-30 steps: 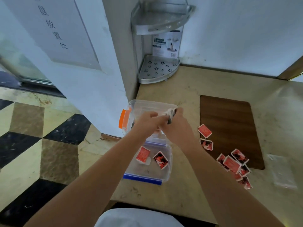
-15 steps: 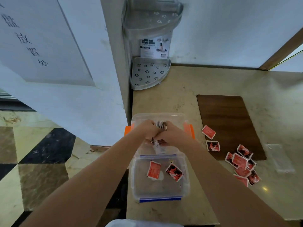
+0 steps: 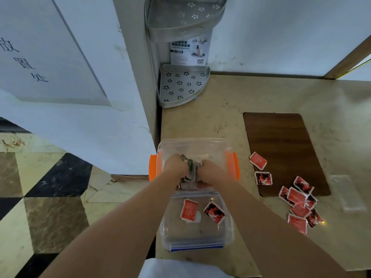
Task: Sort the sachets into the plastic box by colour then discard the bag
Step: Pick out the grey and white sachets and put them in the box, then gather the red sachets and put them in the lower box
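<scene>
Step in hand: both hands meet over the far half of the plastic box [image 3: 228, 149], lowering a bunch of grey sachets [image 3: 189, 170] into it, as I judge.
Key relation: the bunch sits directly between the two hands, its long axis running away from the person, over the far compartment; neither hand is clearly nearer.
Left hand [image 3: 174, 165]: fingers curled round the left side of the grey bunch, gripping it.
Right hand [image 3: 210, 173]: fingers curled round the right side of the same bunch, thumb low near the divider.
Near half of the box: two red sachets [image 3: 188, 209] lie flat on its floor, apart from each other.
Loose red sachets [image 3: 299, 201]: scattered on the counter [image 3: 220, 117] to the right, well apart from the hands; some lie on the brown mat [image 3: 281, 141]. The right hand is the nearer one to them.
Bag [image 3: 349, 195]: a clear, flat one lies on the counter at the far right, beyond the red pile.
Progress: the greys look nearly placed; most reds remain outside the box, and the bag is not yet discarded.
</scene>
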